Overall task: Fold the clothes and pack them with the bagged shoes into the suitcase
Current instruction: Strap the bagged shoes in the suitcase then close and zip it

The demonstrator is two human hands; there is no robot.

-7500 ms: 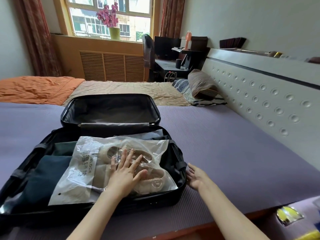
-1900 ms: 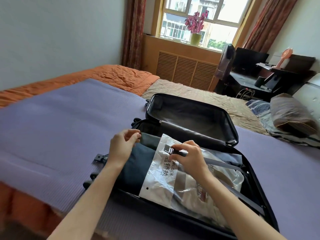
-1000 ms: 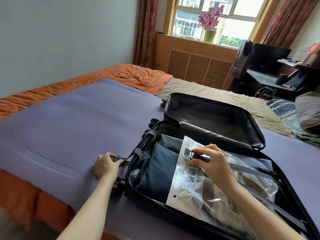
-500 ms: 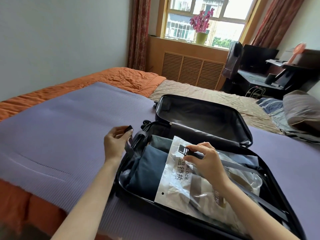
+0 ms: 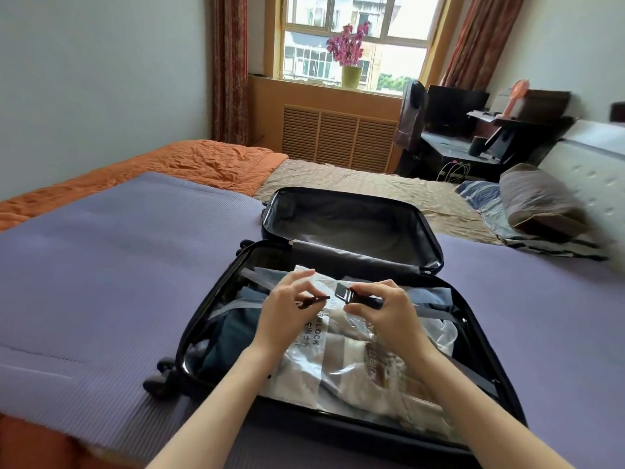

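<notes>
An open black suitcase (image 5: 209, 299) lies on the purple mat. Inside it, folded dark blue clothes (image 5: 233, 330) sit on the left and a clear bag of beige shoes (image 5: 365, 367) lies over them on the right. My left hand (image 5: 287, 309) pinches the left strap's buckle end above the bag. My right hand (image 5: 382, 309) pinches the right strap's black buckle (image 5: 343, 293). The two buckle ends face each other a short gap apart. Grey straps (image 5: 436, 313) run from both hands to the case sides.
The suitcase lid (image 5: 348, 214) stands open behind, empty. A purple mat (image 5: 118, 265) covers the bed, with an orange quilt (image 5: 209, 164) at the back left and a pillow (image 5: 537, 201) at the right. A desk (image 5: 466, 147) stands beyond the bed.
My left hand has come in from the case's left edge with its strap end to the middle, over the shoe bag. The right hand has kept hold of its buckle.
</notes>
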